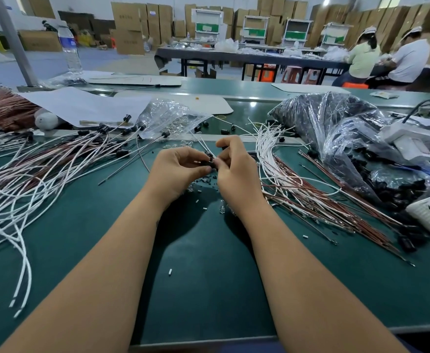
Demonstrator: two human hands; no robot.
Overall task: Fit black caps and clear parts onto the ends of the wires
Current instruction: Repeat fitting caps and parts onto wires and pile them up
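Black cap (211, 163) sits mid-bench, pinched between the left hand (180, 169) and right hand (230, 165), probably to steady it for a wire. Finished wires (56, 159) pile toward the left edge, bare wires (285, 174) right, bag of caps (336, 128) at the far-right corner.

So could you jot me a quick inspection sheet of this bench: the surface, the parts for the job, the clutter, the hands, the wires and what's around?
Surface: green mat, small white bits scattered on it.
Job's things: black cap pinched between both hands; bag of clear parts; bag of black caps.
Clutter: water bottle, white paper sheet.
Hands: left hand and right hand, fingers curled on the cap.
Cables: capped wires on the left; uncapped white and brown wires on the right.
Surroundings: cardboard boxes, two seated workers.
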